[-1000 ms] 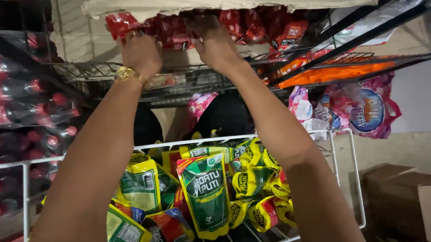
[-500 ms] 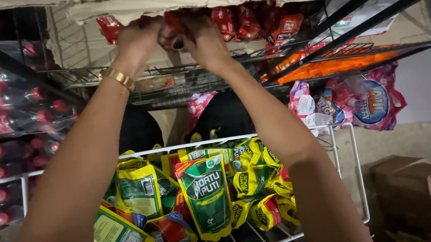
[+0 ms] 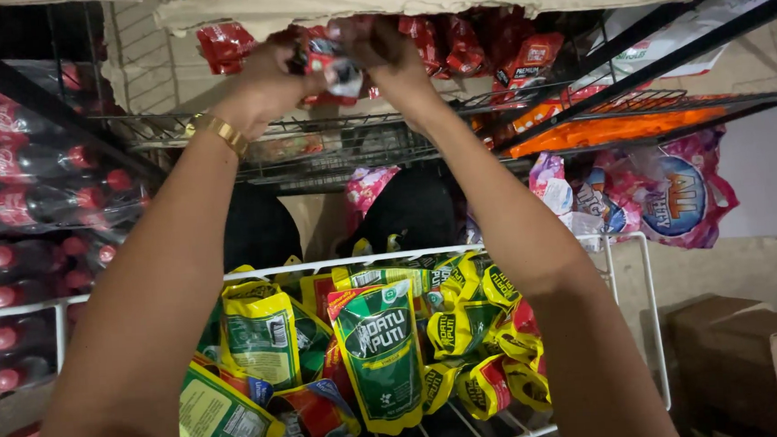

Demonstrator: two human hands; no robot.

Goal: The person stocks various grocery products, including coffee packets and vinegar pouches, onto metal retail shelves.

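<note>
A small red packet (image 3: 332, 66), pulled out from the red packets (image 3: 468, 41) since a moment ago, is held tight by both the left hand (image 3: 262, 88) and right hand (image 3: 394, 63) at the wire shelf's (image 3: 314, 156) front edge.

Red packet (image 3: 332, 66): is being drawn out from the shelf row, now gripped between both hands.
Hands: are being brought closer together.
</note>
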